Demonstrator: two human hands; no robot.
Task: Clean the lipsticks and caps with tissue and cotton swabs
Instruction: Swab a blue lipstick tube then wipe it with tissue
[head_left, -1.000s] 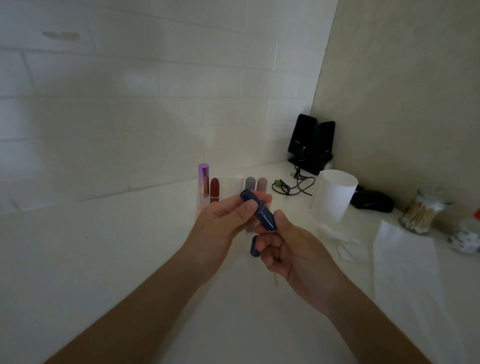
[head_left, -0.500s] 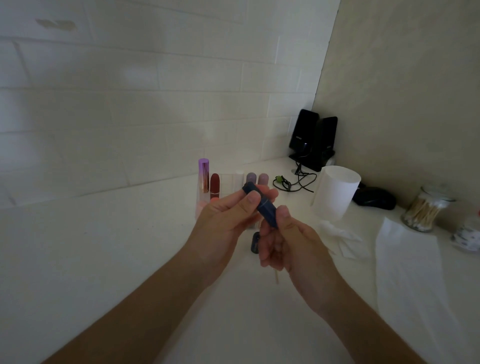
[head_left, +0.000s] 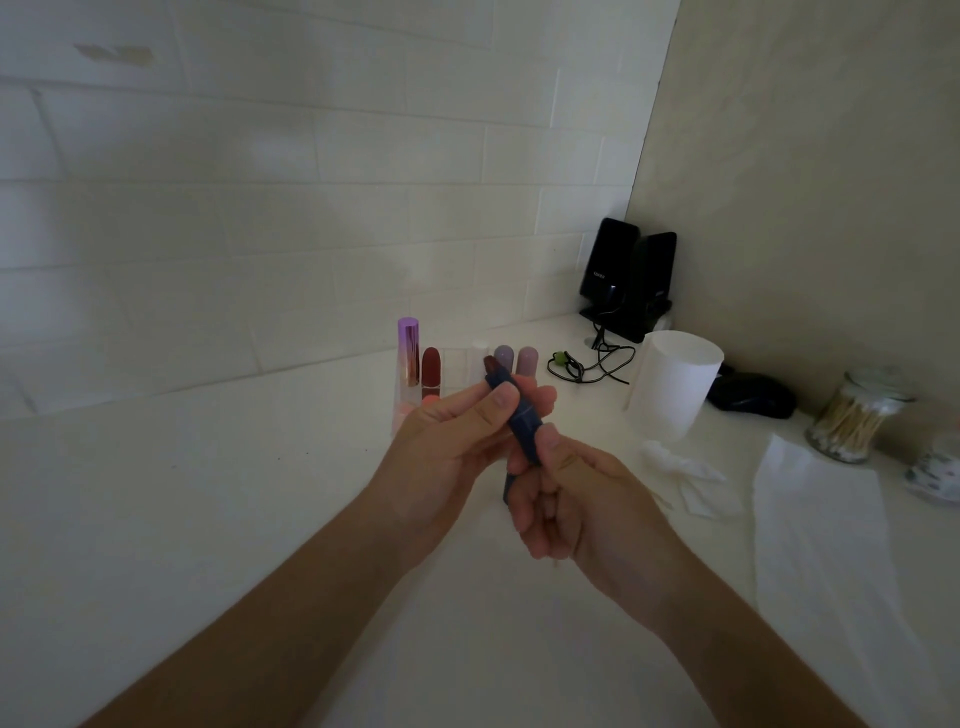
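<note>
Above the desk (head_left: 208, 519), a dark blue lipstick tube (head_left: 519, 421) is held tilted between both hands. The grip of the right hand (head_left: 571, 499) is closed on its lower end by thumb and fingers, and a dark blue cap (head_left: 506, 486) is tucked in the curled fingers. The grip of the left hand (head_left: 447, 441) is pinched round the upper end, where a dark red bullet (head_left: 489, 364) is exposed. To the right, a tissue sheet (head_left: 831, 545) and crumpled tissue (head_left: 675, 457) are laid out. Farther back, a row of lipsticks (head_left: 431, 369), a tissue roll (head_left: 672, 382) and a jar of cotton swabs (head_left: 852, 421) are seen.
</note>
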